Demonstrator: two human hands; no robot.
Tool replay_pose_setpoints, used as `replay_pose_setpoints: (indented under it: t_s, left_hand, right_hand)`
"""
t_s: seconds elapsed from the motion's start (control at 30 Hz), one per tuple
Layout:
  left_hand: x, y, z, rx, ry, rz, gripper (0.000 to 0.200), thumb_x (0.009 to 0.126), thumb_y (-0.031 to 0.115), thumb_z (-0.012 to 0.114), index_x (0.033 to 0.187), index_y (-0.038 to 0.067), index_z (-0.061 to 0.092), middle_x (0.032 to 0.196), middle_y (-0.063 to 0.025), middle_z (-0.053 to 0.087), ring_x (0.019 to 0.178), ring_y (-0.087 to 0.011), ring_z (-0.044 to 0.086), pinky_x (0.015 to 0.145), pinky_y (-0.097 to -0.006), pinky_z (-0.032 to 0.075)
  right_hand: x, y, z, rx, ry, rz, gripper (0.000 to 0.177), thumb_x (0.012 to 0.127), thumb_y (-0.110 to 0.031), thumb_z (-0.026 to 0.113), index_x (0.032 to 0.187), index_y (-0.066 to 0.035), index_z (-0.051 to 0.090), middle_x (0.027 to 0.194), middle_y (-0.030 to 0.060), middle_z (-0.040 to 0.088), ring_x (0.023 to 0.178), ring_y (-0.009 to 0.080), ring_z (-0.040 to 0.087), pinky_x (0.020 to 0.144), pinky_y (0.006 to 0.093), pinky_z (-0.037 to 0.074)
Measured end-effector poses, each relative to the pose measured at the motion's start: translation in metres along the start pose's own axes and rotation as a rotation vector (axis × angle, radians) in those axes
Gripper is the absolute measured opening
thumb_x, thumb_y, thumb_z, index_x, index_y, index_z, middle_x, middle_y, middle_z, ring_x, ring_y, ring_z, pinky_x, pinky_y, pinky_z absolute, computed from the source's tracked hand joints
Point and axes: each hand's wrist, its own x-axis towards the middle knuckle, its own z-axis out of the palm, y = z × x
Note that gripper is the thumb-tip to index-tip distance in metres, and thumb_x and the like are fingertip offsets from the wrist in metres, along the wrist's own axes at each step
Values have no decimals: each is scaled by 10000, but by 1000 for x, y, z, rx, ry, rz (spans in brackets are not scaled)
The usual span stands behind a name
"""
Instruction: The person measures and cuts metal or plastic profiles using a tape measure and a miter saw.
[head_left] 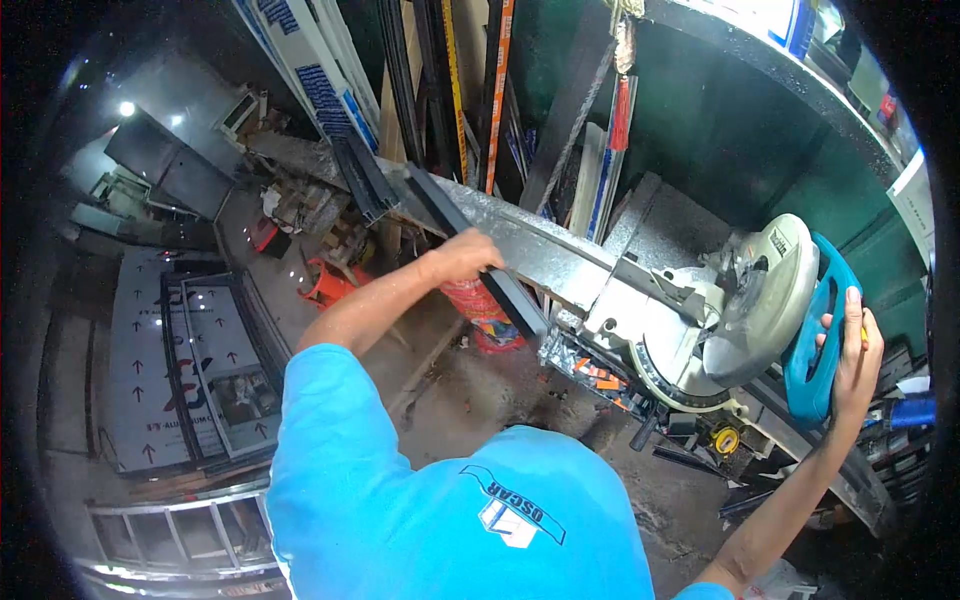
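Observation:
My left hand is closed round a long dark metal profile, which slants from the bench towards the saw's near side. My right hand grips the teal handle of a miter saw, and a small yellow thing shows by its fingers. The miter saw has a cream blade guard over a round metal base. Its metal fence lies between my two hands. The profile's near end is beside the saw's base.
A metal bench runs along the wall, with upright profiles leaning behind it. Below are a red sack and an orange container. A yellow tape measure lies under the saw. Window frames and a ladder stand left.

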Motion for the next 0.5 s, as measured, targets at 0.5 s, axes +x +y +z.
replay_pose_setpoints:
  t_s: [0.5]
  left_hand:
    - [-64, -157, 13, 362, -205, -920, 309, 936, 149, 497, 1140, 157, 729, 1241, -122, 661, 1181, -332, 621, 940, -580, 479]
  right_hand:
    - [-3, -11, -16, -442, 163, -189, 497, 980, -396, 641, 1243, 26, 630, 966, 176, 710, 927, 192, 701, 779, 345, 546]
